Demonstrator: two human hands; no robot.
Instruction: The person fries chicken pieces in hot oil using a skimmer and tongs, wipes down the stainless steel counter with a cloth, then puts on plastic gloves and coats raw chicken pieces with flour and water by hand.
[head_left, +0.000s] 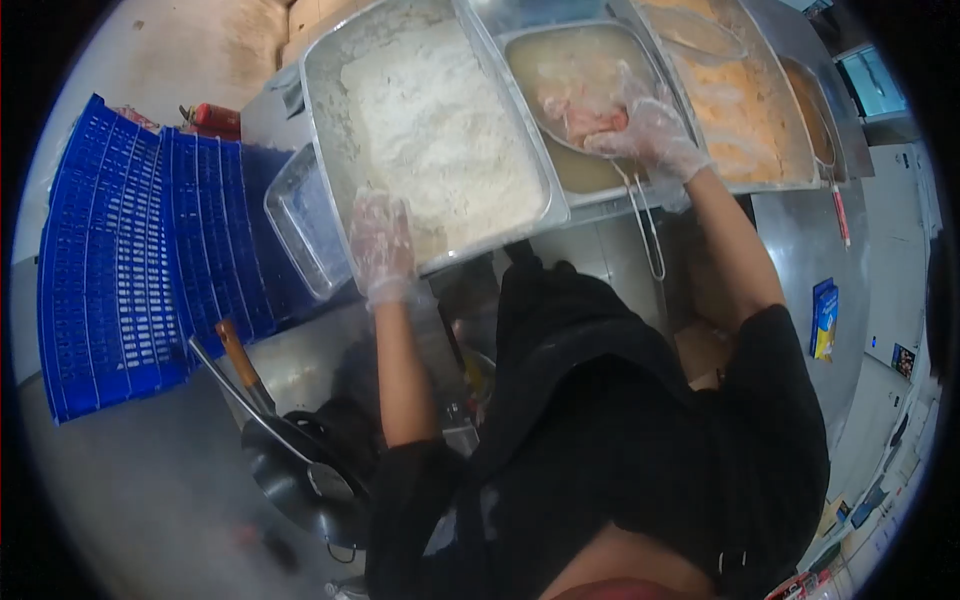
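Observation:
My left hand (pixel 382 242), in a clear plastic glove dusted with flour, lies over the near left rim of a metal tray (pixel 555 205) of white flour (pixel 440 120). Its fingers are stretched out flat. To the right, my gloved right hand (pixel 655 138) reaches into a pan of cloudy liquid (pixel 590 172). Fingers and thumb are spread beside pink raw meat (pixel 580 110), touching it; the fingertips are partly blurred. The meat sits in a round wire strainer, whose handle (pixel 645 225) hangs over the near edge below my right wrist.
Right of the pan is a tray of orange-tinted coating (pixel 735 115), with another strainer on it. Blue plastic crates (pixel 115 260) and a clear container (pixel 300 225) stand at left. A dark wok (pixel 300 480) sits below them. A blue-yellow packet (pixel 824 320) lies on the right counter.

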